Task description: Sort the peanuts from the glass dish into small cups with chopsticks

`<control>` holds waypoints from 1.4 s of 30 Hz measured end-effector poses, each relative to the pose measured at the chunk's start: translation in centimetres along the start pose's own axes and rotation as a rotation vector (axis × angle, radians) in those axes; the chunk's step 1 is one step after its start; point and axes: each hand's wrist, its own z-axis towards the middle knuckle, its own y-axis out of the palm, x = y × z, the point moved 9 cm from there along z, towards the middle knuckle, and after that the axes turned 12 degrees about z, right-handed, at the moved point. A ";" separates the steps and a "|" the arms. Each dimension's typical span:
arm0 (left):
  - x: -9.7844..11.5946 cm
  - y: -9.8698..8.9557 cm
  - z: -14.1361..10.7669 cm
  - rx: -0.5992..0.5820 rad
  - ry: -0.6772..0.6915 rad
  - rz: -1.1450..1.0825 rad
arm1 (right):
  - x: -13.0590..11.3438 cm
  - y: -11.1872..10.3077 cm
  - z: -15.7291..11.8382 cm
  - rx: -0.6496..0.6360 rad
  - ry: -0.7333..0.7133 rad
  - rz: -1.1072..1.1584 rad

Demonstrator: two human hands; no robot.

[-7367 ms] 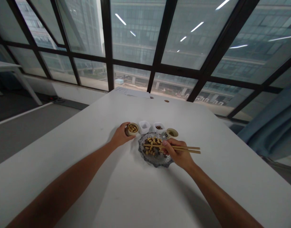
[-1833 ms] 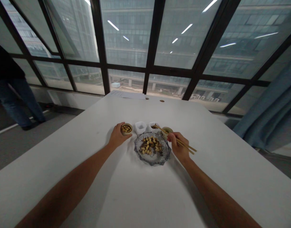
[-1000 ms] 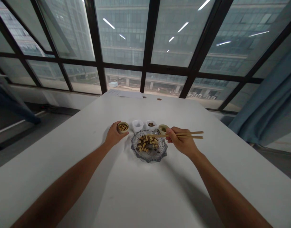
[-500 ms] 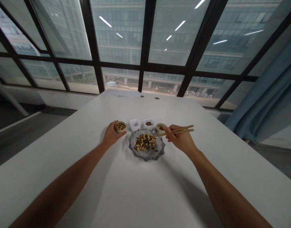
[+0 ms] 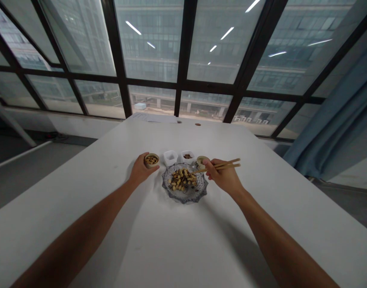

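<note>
A small round cup point(image 5: 151, 165) of brownish-yellow pieces is gripped by my left hand point(image 5: 140, 171), thumb in front and fingers behind. My right hand point(image 5: 223, 176) is closed around a pair of wooden chopsticks point(image 5: 230, 163). Their tips reach left over a scalloped clear glass bowl point(image 5: 186, 197), among a heap of peanut-like pieces mixed with darker bits point(image 5: 182, 179). Whether anything is pinched between the tips is too small to tell. Partly behind my right fingers stands a second pale cup point(image 5: 199, 161) with dark markings.
Behind the bowl, a white square dish point(image 5: 170, 158) sits beside another white dish point(image 5: 187, 157) holding dark reddish pieces. Papers point(image 5: 155, 117) and a small brown disc point(image 5: 198, 124) lie at the white table's far edge, near the windows. A blue curtain point(image 5: 336, 120) hangs at right.
My right hand and the chopsticks have shifted slightly left, with the tips further in over the bowl. My left hand and its cup stay in place.
</note>
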 end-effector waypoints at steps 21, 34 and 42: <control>-0.4 0.3 0.2 -0.026 -0.031 0.017 | 8.8 -2.4 0.8 0.301 0.359 0.679; -0.4 0.3 0.4 -0.049 -0.061 0.037 | 12.1 -2.4 -5.3 0.642 0.287 0.826; -1.5 0.1 0.0 -0.069 -0.127 0.017 | 7.4 -1.6 -6.3 0.386 0.005 0.356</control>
